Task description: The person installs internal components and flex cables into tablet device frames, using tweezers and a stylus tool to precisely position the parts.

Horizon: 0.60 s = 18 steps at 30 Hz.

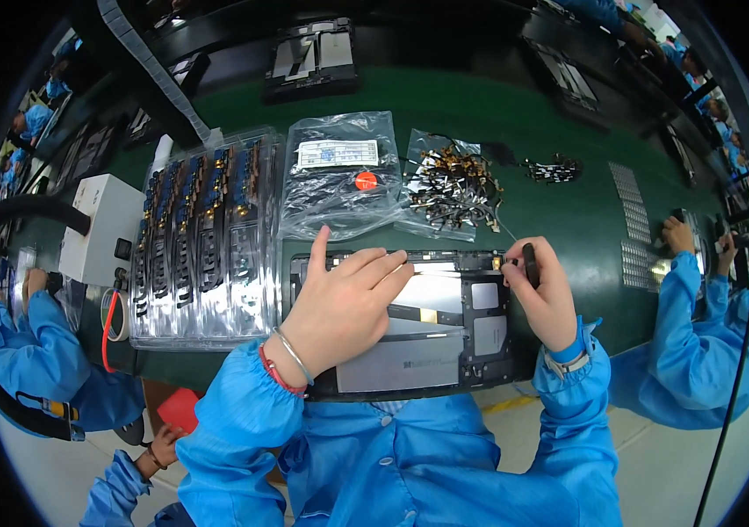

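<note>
An opened tablet (401,364) lies at the table's near edge, its silver battery plates and dark inner frame showing. Across its upper left part rests my left hand (346,303), palm down with the fingers stretched out, holding nothing. My right hand (546,299) is closed at the tablet's upper right corner, around a slim black-handled tool (530,262). A thin metal line shows above these fingers; whether it belongs to the tool I cannot tell. Just beyond the tablet, a heap of small black cables with gold-coloured ends (453,189) sits on a clear bag.
Left of the tablet stands a clear tray (208,329) of flex cable parts, beside a white box (107,230). A clear plastic bag (339,198) with a label lies behind. Farther right are more cables (552,169) and sticker strips (629,202). Co-workers sit on both sides.
</note>
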{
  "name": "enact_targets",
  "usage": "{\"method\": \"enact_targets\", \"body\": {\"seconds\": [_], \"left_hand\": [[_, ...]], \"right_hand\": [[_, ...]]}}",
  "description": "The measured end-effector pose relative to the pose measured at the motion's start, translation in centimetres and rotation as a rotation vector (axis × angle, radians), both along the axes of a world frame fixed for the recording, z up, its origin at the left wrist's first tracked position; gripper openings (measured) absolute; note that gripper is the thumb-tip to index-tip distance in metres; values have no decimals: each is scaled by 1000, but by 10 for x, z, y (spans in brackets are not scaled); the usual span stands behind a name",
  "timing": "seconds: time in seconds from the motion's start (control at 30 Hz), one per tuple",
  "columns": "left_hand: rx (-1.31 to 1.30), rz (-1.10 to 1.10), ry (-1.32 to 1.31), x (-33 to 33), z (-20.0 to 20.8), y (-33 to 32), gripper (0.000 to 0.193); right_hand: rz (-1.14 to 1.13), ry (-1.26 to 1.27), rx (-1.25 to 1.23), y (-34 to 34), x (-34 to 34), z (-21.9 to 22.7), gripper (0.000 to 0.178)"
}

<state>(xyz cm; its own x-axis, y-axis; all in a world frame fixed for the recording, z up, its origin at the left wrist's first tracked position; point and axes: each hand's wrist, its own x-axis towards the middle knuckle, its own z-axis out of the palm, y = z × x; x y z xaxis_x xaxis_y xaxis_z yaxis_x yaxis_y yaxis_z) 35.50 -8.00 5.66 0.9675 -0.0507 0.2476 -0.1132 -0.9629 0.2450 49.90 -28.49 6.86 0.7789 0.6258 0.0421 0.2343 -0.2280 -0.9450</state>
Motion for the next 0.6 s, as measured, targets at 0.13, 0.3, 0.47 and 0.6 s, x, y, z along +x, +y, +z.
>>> {"method": "enact_targets", "body": {"seconds": [0.13, 0.3, 0.47, 0.6], "left_hand": [[16, -10, 22, 0, 2, 0, 40], [70, -36, -2, 5, 5, -1, 40], [92, -39, 14, 12, 12, -5, 39], [117, -54, 27, 11, 16, -1, 39]], "right_hand": [[11, -243, -200, 0, 4, -4, 14], [19, -471, -266, -2, 4, -11, 27], [47, -485, -258, -3, 3, -6, 33], [26, -464, -204, -3, 3, -10, 27]]}}
